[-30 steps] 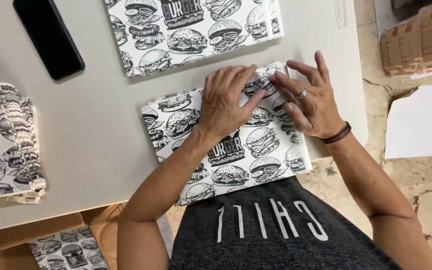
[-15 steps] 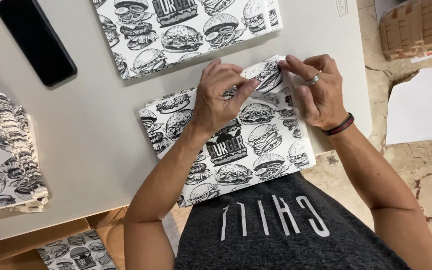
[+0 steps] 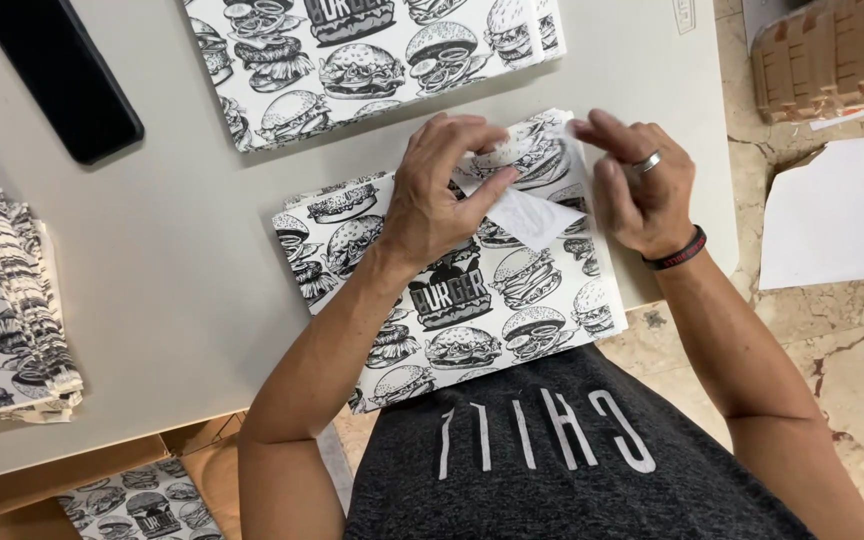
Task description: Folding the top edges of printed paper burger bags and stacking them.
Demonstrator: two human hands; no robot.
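Two hands meet at the far right corner of the burger-printed paper sheet [image 3: 452,300], which lies flat at the table's [image 3: 172,300] near edge. Left hand [image 3: 442,195] pinches a folded white flap [image 3: 532,215] — right hand [image 3: 642,185] curls narrowly at the edge. Judging by this, crease cleanly: press flat, keep edges aligned.
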